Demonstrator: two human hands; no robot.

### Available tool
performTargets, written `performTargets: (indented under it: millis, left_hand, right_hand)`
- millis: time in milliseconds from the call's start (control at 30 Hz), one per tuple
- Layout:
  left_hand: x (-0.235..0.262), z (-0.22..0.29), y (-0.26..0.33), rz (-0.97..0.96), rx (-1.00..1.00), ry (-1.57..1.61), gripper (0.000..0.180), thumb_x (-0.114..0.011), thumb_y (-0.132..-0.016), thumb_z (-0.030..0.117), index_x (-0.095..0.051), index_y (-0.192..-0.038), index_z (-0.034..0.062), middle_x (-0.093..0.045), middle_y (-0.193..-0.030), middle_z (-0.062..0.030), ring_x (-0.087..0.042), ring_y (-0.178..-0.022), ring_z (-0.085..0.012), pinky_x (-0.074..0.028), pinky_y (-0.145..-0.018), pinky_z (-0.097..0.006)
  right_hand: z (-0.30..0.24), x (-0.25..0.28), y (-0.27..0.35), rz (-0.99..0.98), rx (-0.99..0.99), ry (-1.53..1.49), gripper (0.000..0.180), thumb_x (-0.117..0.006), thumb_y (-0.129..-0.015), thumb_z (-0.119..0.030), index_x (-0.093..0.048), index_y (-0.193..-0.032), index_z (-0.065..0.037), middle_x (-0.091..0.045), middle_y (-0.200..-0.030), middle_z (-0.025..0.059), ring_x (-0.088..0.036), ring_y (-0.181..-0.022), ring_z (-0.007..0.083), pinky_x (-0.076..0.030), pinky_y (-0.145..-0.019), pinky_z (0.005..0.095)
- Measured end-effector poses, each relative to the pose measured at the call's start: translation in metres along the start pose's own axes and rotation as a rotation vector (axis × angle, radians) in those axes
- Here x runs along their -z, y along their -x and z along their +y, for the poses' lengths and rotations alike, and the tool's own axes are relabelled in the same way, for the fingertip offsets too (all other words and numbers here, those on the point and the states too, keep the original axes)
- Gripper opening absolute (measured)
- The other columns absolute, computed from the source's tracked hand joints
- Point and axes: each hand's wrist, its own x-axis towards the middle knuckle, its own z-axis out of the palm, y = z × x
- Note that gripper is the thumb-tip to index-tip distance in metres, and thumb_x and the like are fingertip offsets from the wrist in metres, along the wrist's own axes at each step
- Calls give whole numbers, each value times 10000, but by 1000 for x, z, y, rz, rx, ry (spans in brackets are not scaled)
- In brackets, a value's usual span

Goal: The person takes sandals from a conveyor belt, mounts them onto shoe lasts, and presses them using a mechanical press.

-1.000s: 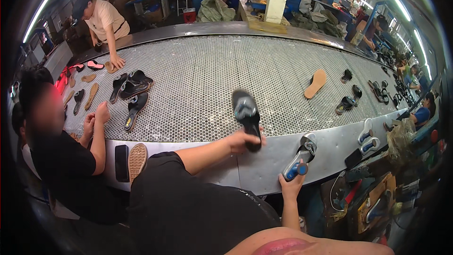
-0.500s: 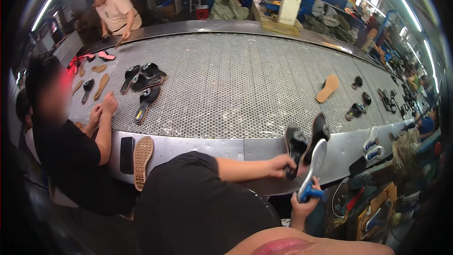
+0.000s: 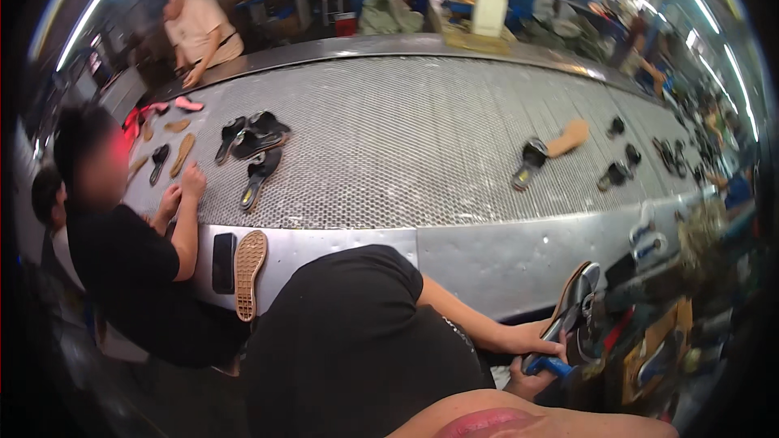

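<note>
Low on the right, my left hand (image 3: 540,339) grips the heel end of a black slide sandal (image 3: 574,296) that stands tilted, toe up. Just below, my right hand (image 3: 529,379) is closed around a blue shoe last (image 3: 550,365). Sandal and last are close together; how far one sits on the other is hidden by my fingers. Dark straps show beside the sandal, blurred. Beyond my hands, another black slide sandal (image 3: 531,164) lies on the mesh conveyor (image 3: 389,146), touching a tan sole (image 3: 570,138).
Several black sandals (image 3: 258,142) lie on the conveyor's left part, others at far right. A phone (image 3: 223,264) and a tan sole (image 3: 251,276) rest on the metal edge (image 3: 487,268). One co-worker (image 3: 122,235) sits at left; another (image 3: 203,32) stands across. Lasts (image 3: 649,243) and a cluttered rack (image 3: 657,349) are at right.
The black sandal from my left hand now lies on the conveyor by the tan sole. My left hand has moved right and down to the other sandal; the last has dropped lower.
</note>
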Motion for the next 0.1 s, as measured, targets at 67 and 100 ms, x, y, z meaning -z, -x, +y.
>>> performTargets:
  millis: [67, 100]
  left_hand:
    - [8, -18, -13, -368, 232, -10, 706, -717, -890, 376, -341, -1431, 122, -513, -1225, -31, -438, -1161, -111, -348, -1046, -296]
    - [22, -10, -31, -560, 467, -3, 797, -724, -884, 413, -281, -1497, 163, -481, -1309, -42, -398, -1222, -102, -315, -1076, -288]
  right_hand:
    - [-15, 22, 4, 12, -43, 123, 754, -750, -724, -270, -412, -1342, -3, -476, -1411, 207, -453, -1306, 374, -308, -1128, 475]
    - [5, 34, 11, 7, 22, 32, 822, -711, -745, -233, -346, -1459, -54, -468, -1427, 205, -421, -1339, 380, -275, -1147, 474]
